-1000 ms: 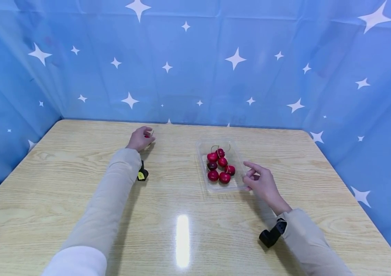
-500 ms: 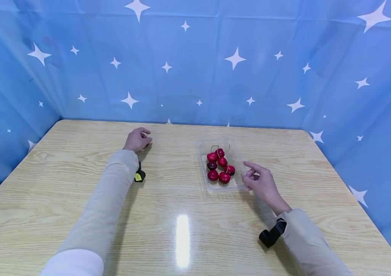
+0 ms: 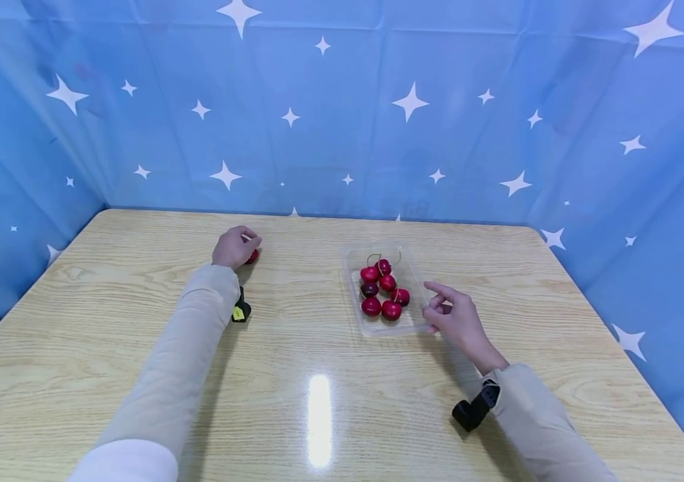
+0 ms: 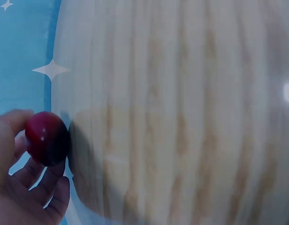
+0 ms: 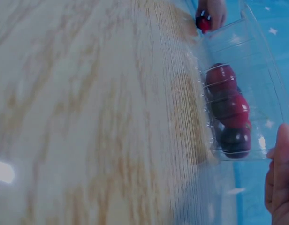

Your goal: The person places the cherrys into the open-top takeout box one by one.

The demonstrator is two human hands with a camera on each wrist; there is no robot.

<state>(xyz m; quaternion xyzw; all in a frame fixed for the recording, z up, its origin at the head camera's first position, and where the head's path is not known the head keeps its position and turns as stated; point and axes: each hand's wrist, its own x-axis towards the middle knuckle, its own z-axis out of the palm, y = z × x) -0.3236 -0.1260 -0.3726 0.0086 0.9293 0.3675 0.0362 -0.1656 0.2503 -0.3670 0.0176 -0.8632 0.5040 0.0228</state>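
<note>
My left hand is at the far left of the table and holds a dark red cherry at its thumb and fingertips. In the head view this cherry shows just below the fingers; its stem cannot be made out. A clear plastic container stands right of the middle with several red cherries in it, a few with stems. My right hand pinches the container's near right rim between thumb and fingers, the index finger stretched out. In the right wrist view its thumb lies against the container's edge.
The wooden table carries a bright light reflection near its front. A blue curtain with white stars hangs along the back and both sides. A black camera sits on the right wrist, another on the left.
My left hand has moved slightly left and nearer me, and its cherry now shows below the fingers. The right hand, the container and the cherries inside stay in place.
</note>
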